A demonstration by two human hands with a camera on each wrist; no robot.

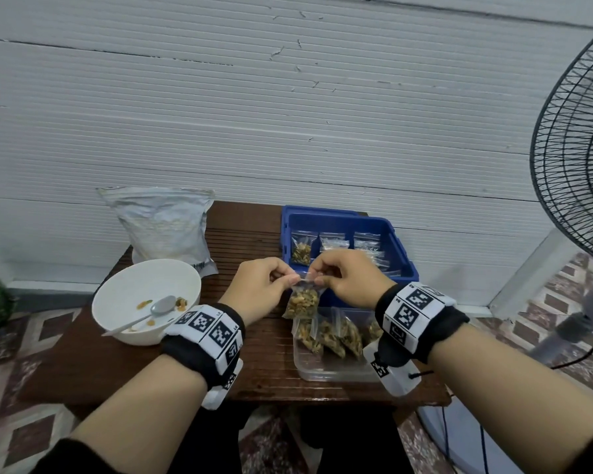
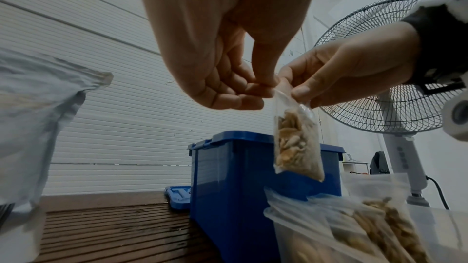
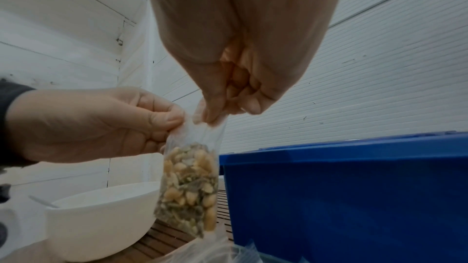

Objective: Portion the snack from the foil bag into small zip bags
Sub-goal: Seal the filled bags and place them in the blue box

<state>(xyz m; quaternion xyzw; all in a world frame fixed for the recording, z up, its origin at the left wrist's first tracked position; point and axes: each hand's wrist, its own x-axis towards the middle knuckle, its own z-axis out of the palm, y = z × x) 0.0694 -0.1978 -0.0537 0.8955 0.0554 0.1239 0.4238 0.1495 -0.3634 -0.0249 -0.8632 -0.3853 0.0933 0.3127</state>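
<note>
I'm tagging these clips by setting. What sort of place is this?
Probably a home corner: a low dark slatted wooden table against a white ribbed panel wall, patterned floor tiles, and a black-grilled standing fan.

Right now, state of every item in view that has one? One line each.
Left hand: pinches the held zip bag's top edge.
Right hand: pinches the same top edge.
Held zip bag: filled with snack, hanging above the table.
Foil bag: upright against the wall.
White bowl: nearly empty, spoon inside.
Clear container: holds several filled bags.
Blue bin: one filled bag, several empty ones.
Fan: cannot tell if running.
</note>
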